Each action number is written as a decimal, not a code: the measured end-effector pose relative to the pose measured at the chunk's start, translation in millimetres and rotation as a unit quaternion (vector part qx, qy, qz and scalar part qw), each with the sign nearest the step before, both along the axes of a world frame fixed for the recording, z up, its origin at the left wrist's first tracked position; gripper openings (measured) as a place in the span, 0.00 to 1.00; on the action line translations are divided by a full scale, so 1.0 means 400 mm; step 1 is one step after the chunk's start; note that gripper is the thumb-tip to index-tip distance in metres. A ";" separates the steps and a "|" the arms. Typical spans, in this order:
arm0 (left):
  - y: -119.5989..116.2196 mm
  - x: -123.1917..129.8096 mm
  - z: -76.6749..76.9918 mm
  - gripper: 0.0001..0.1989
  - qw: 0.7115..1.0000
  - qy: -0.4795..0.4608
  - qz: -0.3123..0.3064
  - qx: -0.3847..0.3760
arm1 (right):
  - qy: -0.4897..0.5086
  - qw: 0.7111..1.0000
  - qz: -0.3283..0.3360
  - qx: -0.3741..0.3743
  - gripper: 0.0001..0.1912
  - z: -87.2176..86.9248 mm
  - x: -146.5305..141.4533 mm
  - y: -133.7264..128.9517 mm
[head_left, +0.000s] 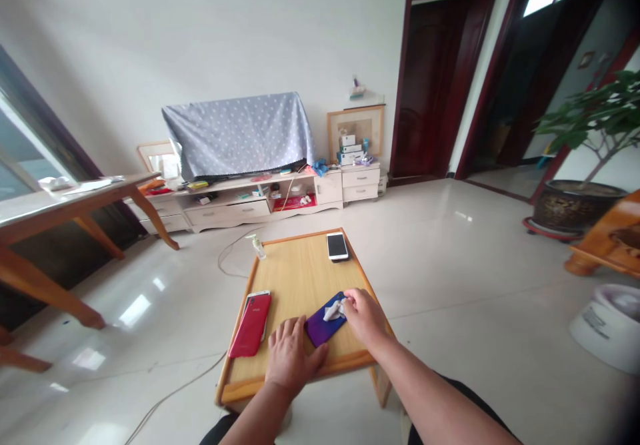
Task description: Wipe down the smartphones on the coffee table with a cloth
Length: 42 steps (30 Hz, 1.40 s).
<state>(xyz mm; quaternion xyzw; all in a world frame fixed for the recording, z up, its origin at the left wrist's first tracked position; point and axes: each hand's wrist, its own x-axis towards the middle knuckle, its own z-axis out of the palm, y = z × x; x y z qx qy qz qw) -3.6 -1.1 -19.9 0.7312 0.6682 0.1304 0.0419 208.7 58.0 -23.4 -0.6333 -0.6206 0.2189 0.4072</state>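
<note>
Blue-purple phone [325, 325] is lying at a slant near the right edge of the little wooden table [295, 265], right hand [365, 315] pinching a white tissue [335, 310] on it, left hand [293, 355] spread open against its lower left side.

"Where does the camera look from?"
"The person's head, facing forward and down over the tabletop [290, 265]."
"How near?"
"Close above the left hand [293, 358] and right hand [364, 315], low in view; the wall [320, 28] is well beyond, up top."
</note>
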 end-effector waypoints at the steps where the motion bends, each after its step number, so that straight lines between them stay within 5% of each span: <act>1: 0.002 0.000 0.002 0.37 1.000 -0.001 0.007 -0.004 | -0.009 1.000 0.004 0.001 0.13 -0.003 -0.009 -0.007; 7: 0.009 -0.001 0.013 0.32 0.999 -0.016 0.031 -0.028 | -0.098 0.994 0.040 -0.008 0.07 -0.015 -0.052 -0.028; 13: 0.008 -0.013 0.013 0.33 0.999 -0.024 0.016 -0.021 | -0.121 0.991 0.012 0.055 0.12 0.004 -0.047 -0.008; 19: 0.008 -0.024 0.010 0.31 1.000 -0.026 0.005 -0.012 | -0.116 0.987 0.098 0.046 0.14 -0.013 -0.067 -0.029; 24: 0.008 -0.027 0.007 0.31 1.000 -0.026 0.002 -0.005 | -0.090 0.992 0.049 0.079 0.20 -0.010 -0.047 -0.022; 30: 0.009 -0.024 0.011 0.30 0.999 -0.032 0.007 -0.018 | -0.221 0.965 0.141 0.019 0.23 -0.009 -0.087 -0.080; 35: 0.012 -0.022 0.006 0.29 0.999 -0.033 0.018 -0.033 | -0.234 0.943 0.237 0.010 0.25 0.001 -0.127 -0.150; 42: 0.012 -0.017 0.008 0.30 0.999 -0.031 0.015 -0.010 | -0.270 0.958 0.096 -0.030 0.25 -0.003 -0.043 -0.077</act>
